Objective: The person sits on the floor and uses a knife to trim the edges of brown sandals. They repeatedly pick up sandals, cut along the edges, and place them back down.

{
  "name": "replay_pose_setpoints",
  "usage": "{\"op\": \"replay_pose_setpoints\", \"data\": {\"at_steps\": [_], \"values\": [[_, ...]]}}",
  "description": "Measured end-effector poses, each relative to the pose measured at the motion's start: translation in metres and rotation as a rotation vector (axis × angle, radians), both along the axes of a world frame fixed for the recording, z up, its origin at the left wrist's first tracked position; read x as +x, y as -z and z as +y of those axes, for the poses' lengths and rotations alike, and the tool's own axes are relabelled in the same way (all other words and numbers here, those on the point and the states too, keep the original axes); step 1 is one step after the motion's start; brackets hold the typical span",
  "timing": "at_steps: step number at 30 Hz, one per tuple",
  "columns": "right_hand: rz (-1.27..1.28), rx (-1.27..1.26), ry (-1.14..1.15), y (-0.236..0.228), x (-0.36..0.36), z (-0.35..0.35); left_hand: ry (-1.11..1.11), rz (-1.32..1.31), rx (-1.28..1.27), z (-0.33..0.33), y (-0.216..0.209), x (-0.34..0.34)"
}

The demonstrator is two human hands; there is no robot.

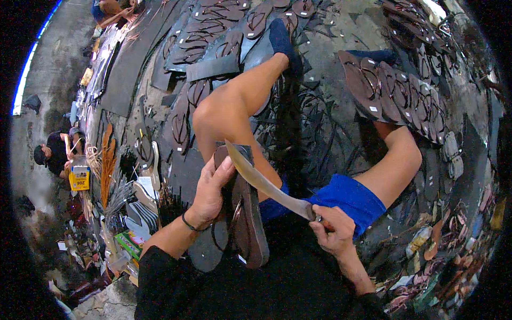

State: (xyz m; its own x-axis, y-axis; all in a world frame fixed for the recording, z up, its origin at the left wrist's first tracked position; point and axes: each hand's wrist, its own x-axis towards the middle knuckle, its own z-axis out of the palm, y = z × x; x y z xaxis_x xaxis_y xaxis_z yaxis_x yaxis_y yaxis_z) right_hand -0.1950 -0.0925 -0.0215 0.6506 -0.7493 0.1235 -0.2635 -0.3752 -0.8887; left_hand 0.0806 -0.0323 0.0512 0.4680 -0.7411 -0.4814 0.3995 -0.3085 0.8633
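Note:
My left hand [207, 193], a dark band at its wrist, grips a brown flip-flop [248, 221] near its toe end, where dark rubber sheet juts out past the sole. A second, dark grey flip-flop [207, 250] lies beside it, partly under my left forearm; whether the hand also holds it I cannot tell. My right hand [335, 230] is closed round the handle of a long curved knife [266, 185]. The blade slants up to the left, its tip by the sandal's toe end and my left thumb. Whether the edge touches the rubber is unclear.
Many brown flip-flops [205, 40] lie in rows ahead, and a row of flip-flops [368, 88] leans by my right leg. Rubber scraps [421, 261] are heaped at lower right. On the left are orange strips [106, 165], a yellow box [79, 178] and a seated person [56, 152].

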Motion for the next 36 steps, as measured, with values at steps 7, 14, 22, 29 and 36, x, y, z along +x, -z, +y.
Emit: {"op": "replay_pose_setpoints", "data": {"at_steps": [7,14,22,29,36], "values": [[0.153,-0.086,-0.065,-0.049,0.006,-0.046,0.094,0.042,0.020,-0.007,0.002,-0.005],[0.247,0.162,-0.257,-0.106,0.030,-0.101,0.329,0.021,-0.011,-0.018,0.001,-0.019],[0.145,0.122,-0.318,-0.109,0.064,-0.119,0.212,0.243,-0.012,-0.024,-0.004,-0.014],[0.004,0.134,-0.193,-0.079,0.075,-0.119,0.242,-0.212,-0.156,-0.020,-0.019,-0.040],[-0.190,0.372,0.447,-0.055,0.003,-0.083,-0.354,0.348,-0.360,-0.071,0.015,-0.055]]}}
